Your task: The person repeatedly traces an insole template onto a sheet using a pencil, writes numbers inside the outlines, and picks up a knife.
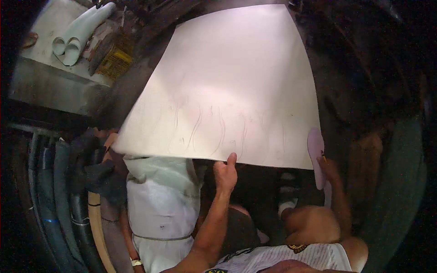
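A large pale sheet (236, 68) with several curved pencil-like lines near its lower edge spreads across the middle. My left hand (225, 175) grips that lower edge, thumb on top. At the sheet's right edge, my right hand (327, 167) holds a light purple sole-shaped piece (315, 154) along with a thin object with an orange part, too small to make out. Another pale piece hangs below that hand. The fingers under the sheet are hidden.
Dark rolls (45, 195) stand at the left, beside a white wrapped bundle (161, 209) tied with a band. White tubes (84, 29) and a yellow crate (116, 61) lie on a ledge at the upper left. An arm with a wristband shows at the lower left.
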Demonstrator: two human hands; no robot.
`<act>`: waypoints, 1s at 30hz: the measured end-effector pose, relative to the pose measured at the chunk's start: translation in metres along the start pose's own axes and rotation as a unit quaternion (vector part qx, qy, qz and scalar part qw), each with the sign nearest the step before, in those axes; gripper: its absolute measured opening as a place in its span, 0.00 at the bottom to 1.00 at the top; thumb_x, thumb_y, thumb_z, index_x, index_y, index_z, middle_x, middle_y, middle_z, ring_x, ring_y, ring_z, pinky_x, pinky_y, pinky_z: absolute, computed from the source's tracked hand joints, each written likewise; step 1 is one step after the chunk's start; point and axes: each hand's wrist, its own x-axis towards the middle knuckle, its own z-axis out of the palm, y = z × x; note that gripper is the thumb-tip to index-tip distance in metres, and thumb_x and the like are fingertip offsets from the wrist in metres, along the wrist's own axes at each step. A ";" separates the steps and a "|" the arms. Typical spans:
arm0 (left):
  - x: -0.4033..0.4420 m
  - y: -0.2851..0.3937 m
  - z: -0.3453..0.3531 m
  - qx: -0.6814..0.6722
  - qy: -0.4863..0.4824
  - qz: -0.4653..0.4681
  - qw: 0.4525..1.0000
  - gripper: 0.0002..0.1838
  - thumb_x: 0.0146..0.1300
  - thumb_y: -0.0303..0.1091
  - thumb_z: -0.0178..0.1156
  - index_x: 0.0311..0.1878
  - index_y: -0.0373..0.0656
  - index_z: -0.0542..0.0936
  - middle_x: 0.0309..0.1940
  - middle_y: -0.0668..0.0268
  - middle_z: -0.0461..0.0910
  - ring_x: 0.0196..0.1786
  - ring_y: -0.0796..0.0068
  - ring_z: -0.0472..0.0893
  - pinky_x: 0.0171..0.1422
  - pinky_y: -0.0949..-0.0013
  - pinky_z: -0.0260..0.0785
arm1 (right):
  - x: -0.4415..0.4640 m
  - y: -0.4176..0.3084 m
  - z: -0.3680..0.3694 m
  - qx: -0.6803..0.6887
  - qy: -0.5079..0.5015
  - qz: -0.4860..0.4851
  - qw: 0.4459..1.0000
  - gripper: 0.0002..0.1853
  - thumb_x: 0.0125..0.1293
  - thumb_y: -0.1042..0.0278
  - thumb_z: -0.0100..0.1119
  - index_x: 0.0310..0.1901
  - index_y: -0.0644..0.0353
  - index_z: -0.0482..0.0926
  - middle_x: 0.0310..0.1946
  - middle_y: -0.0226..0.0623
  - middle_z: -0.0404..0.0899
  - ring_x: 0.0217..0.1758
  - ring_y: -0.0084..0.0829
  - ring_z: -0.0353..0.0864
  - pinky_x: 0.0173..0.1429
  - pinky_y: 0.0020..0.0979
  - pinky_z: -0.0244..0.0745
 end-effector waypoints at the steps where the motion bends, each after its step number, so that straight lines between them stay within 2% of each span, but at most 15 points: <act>1: 0.000 0.009 0.000 -0.016 0.001 0.002 1.000 0.22 0.61 0.41 0.57 0.44 0.26 0.75 0.40 0.50 0.80 0.43 0.60 0.79 0.50 0.63 0.68 | 0.004 0.008 0.001 0.000 0.000 0.001 1.000 0.30 0.59 0.43 0.55 0.41 0.70 0.77 0.34 0.46 0.79 0.35 0.35 0.77 0.40 0.38 0.71; 3: -0.010 0.048 0.002 0.008 0.009 0.020 1.000 0.21 0.62 0.40 0.56 0.45 0.27 0.75 0.41 0.49 0.80 0.44 0.60 0.79 0.51 0.63 0.67 | 0.014 0.018 -0.007 -0.151 -0.040 0.001 0.988 0.31 0.59 0.42 0.54 0.44 0.71 0.75 0.35 0.46 0.78 0.35 0.36 0.77 0.40 0.40 0.71; 4: -0.012 0.058 0.005 0.036 0.017 0.035 0.999 0.20 0.62 0.40 0.55 0.46 0.28 0.76 0.42 0.49 0.79 0.45 0.59 0.78 0.52 0.63 0.67 | 0.018 0.022 -0.007 -0.154 -0.044 0.002 0.987 0.31 0.59 0.42 0.54 0.44 0.71 0.75 0.35 0.46 0.78 0.35 0.36 0.77 0.40 0.40 0.71; 6: -0.011 0.052 0.011 0.020 0.002 0.031 0.999 0.20 0.63 0.39 0.54 0.47 0.30 0.75 0.41 0.50 0.79 0.47 0.59 0.77 0.53 0.62 0.66 | 0.033 0.028 -0.004 -0.245 -0.020 0.122 0.962 0.27 0.62 0.46 0.53 0.43 0.70 0.76 0.29 0.46 0.78 0.31 0.35 0.77 0.37 0.40 0.71; 8: -0.017 0.060 0.013 -0.018 0.003 0.111 0.994 0.19 0.64 0.38 0.52 0.49 0.30 0.74 0.39 0.51 0.79 0.46 0.57 0.78 0.53 0.61 0.66 | 0.033 0.027 -0.007 -0.252 -0.036 0.116 0.960 0.26 0.63 0.47 0.51 0.43 0.69 0.76 0.30 0.48 0.78 0.32 0.38 0.78 0.38 0.42 0.71; 10: -0.017 0.065 0.017 -0.029 0.003 0.110 0.993 0.17 0.65 0.37 0.51 0.48 0.30 0.74 0.39 0.49 0.79 0.46 0.55 0.78 0.52 0.60 0.66 | 0.028 0.028 -0.010 -0.259 -0.057 0.110 0.958 0.24 0.64 0.49 0.50 0.44 0.67 0.76 0.30 0.50 0.78 0.32 0.40 0.79 0.38 0.43 0.72; 13: -0.025 0.090 0.010 -0.011 -0.070 0.064 0.995 0.17 0.66 0.37 0.51 0.45 0.30 0.74 0.39 0.47 0.78 0.44 0.53 0.78 0.50 0.60 0.67 | 0.014 0.025 -0.013 -0.243 -0.057 0.110 0.962 0.24 0.64 0.48 0.50 0.44 0.67 0.76 0.31 0.50 0.78 0.33 0.40 0.79 0.39 0.43 0.71; 15: -0.043 0.095 0.018 0.047 -0.058 0.135 0.988 0.17 0.66 0.39 0.51 0.42 0.30 0.74 0.37 0.46 0.78 0.42 0.49 0.77 0.48 0.58 0.68 | 0.004 0.026 -0.016 -0.238 -0.054 0.116 0.963 0.25 0.64 0.48 0.50 0.44 0.67 0.76 0.31 0.49 0.78 0.33 0.39 0.78 0.39 0.42 0.71; 16: -0.053 0.092 0.022 0.014 -0.071 0.107 0.992 0.16 0.67 0.39 0.50 0.41 0.31 0.75 0.33 0.46 0.77 0.39 0.45 0.77 0.46 0.57 0.68 | -0.002 0.027 -0.018 -0.236 -0.051 0.121 0.963 0.25 0.64 0.48 0.50 0.44 0.66 0.76 0.31 0.49 0.78 0.34 0.39 0.78 0.39 0.42 0.71; 18: -0.066 0.095 0.027 0.084 -0.100 0.097 0.987 0.15 0.67 0.38 0.50 0.38 0.31 0.75 0.30 0.45 0.76 0.37 0.42 0.76 0.43 0.55 0.68 | -0.010 0.033 -0.019 -0.231 -0.047 0.136 0.962 0.25 0.64 0.48 0.50 0.44 0.66 0.76 0.31 0.49 0.78 0.34 0.39 0.78 0.40 0.42 0.71; 21: -0.072 0.084 0.042 0.007 -0.131 0.168 0.977 0.14 0.67 0.36 0.50 0.36 0.31 0.74 0.27 0.44 0.75 0.35 0.41 0.76 0.40 0.53 0.67 | -0.018 0.034 -0.021 -0.222 -0.042 0.148 0.963 0.25 0.63 0.47 0.51 0.44 0.66 0.76 0.32 0.48 0.78 0.34 0.38 0.78 0.40 0.41 0.71; 24: -0.068 0.095 0.047 -0.006 -0.137 0.188 0.973 0.15 0.67 0.36 0.51 0.32 0.32 0.74 0.23 0.46 0.74 0.30 0.42 0.76 0.34 0.54 0.67 | -0.023 0.028 -0.017 -0.218 -0.041 0.146 0.964 0.25 0.63 0.47 0.51 0.44 0.65 0.76 0.32 0.48 0.78 0.35 0.37 0.78 0.41 0.40 0.71; 25: -0.067 0.085 0.052 0.005 -0.098 0.250 0.963 0.15 0.66 0.36 0.52 0.28 0.33 0.73 0.18 0.50 0.73 0.23 0.46 0.74 0.28 0.58 0.65 | -0.026 0.025 -0.016 -0.216 -0.042 0.142 0.965 0.25 0.63 0.47 0.51 0.44 0.65 0.76 0.32 0.48 0.78 0.35 0.37 0.78 0.41 0.40 0.71; 28: -0.063 0.073 0.059 0.072 -0.081 0.245 0.963 0.16 0.66 0.36 0.52 0.25 0.35 0.73 0.15 0.51 0.72 0.19 0.48 0.72 0.23 0.62 0.63 | -0.027 0.008 -0.010 -0.211 -0.048 0.129 0.968 0.25 0.63 0.46 0.51 0.44 0.65 0.76 0.32 0.47 0.78 0.36 0.37 0.77 0.42 0.40 0.71; 30: -0.061 0.089 0.052 0.055 -0.090 0.255 0.961 0.16 0.66 0.36 0.52 0.25 0.35 0.73 0.15 0.52 0.71 0.19 0.50 0.72 0.23 0.62 0.63 | -0.027 -0.006 -0.005 -0.209 -0.052 0.117 0.969 0.25 0.63 0.46 0.51 0.45 0.64 0.76 0.33 0.47 0.78 0.36 0.36 0.77 0.42 0.39 0.71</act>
